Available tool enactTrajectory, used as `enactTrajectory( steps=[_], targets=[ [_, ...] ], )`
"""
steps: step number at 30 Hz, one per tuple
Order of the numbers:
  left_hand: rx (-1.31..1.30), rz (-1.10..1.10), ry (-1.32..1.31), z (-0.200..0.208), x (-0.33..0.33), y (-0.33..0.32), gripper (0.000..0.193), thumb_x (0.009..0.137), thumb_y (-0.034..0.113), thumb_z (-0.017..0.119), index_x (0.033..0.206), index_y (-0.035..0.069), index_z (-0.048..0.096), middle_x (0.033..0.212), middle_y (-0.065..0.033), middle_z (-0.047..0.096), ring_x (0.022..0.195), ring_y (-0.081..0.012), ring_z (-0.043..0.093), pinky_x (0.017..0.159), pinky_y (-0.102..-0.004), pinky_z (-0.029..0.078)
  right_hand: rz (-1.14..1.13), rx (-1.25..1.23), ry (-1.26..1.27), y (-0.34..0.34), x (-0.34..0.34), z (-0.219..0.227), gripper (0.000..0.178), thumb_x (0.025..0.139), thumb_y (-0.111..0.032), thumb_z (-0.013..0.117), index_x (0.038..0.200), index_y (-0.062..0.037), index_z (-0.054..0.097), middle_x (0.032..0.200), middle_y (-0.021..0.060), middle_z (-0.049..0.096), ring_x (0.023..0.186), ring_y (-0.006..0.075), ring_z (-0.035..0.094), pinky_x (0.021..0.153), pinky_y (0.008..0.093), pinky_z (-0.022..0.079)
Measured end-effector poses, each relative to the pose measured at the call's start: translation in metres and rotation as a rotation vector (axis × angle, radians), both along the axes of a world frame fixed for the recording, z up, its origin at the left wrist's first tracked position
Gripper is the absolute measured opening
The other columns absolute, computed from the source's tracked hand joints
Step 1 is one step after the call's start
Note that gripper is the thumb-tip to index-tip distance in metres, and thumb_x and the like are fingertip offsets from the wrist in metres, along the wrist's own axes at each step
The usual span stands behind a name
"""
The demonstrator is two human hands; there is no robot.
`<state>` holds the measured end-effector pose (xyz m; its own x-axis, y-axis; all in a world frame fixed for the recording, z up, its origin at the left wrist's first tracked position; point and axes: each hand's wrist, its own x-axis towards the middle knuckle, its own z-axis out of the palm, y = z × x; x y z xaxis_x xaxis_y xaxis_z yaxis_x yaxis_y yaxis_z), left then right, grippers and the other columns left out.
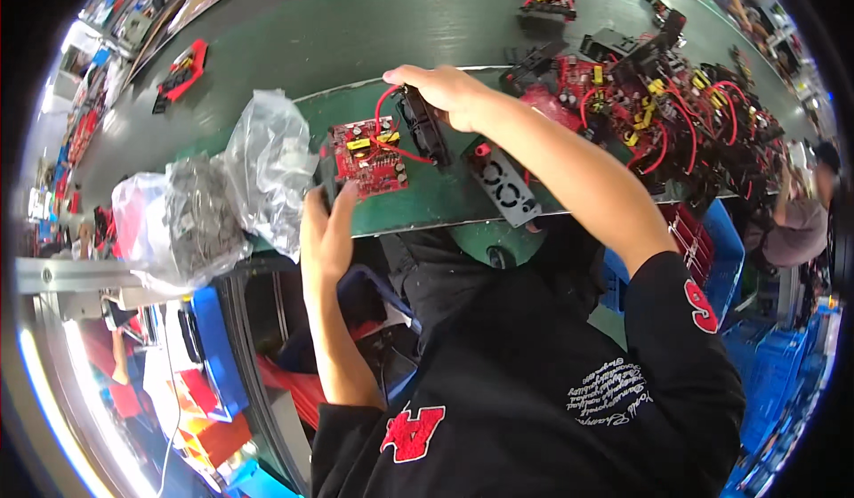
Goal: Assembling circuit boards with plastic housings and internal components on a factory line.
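Observation:
A red circuit board [372, 164] with yellow-wrapped parts and red wires lies in front of me on the green work surface. My right hand [449, 97] is closed on the upper end of a black plastic end panel [422, 129], tilted beside the board's right edge. Red wires run between that panel and the board. At the board's left edge, my left hand [329, 231] pinches a dark flat piece [326, 176], partly hidden by the fingers. Below my right forearm lies a grey panel [503, 182] with round vent slots and a red terminal.
Clear plastic bags [271, 164] with dark parts sit to the left. A large heap of red boards [658, 111] with wires and black panels fills the right. A red-and-black assembly [184, 72] lies far left. Blue crates [725, 258] stand at lower right.

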<state>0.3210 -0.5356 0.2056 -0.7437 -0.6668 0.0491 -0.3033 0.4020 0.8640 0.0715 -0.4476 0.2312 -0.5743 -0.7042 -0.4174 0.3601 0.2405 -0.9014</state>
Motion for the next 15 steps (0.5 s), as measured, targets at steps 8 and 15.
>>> enactTrajectory(
  steps=[8, 15],
  targets=[
    [0.027, -0.033, -0.058, -0.013, -0.034, -0.021, 0.038, 0.088, 0.034, 0.065, 0.093, -0.003, 0.059, 0.089, -0.02, 0.06, 0.078, -0.0305, 0.058, 0.071, -0.0406, 0.046, 0.106, 0.016, -0.108, 0.002, 0.06, -0.003, 0.075, 0.082, -0.054, 0.069, 0.128, 0.0032, 0.052, 0.117, 0.0142, 0.061, 0.104, 0.0199, 0.06, 0.091, 0.0339, 0.046],
    [-0.427, 0.214, -0.348, -0.034, -0.066, -0.028, 0.1, 0.07, 0.068, 0.07, 0.123, -0.014, 0.046, 0.111, -0.0312, 0.056, 0.11, -0.0466, 0.052, 0.096, -0.0477, 0.042, -0.128, 0.044, 0.676, 0.015, 0.091, -0.055, 0.056, 0.062, -0.029, 0.081, 0.104, 0.0046, 0.062, 0.085, 0.0166, 0.068, 0.079, 0.0255, 0.066, 0.072, 0.0337, 0.05]
  ],
)
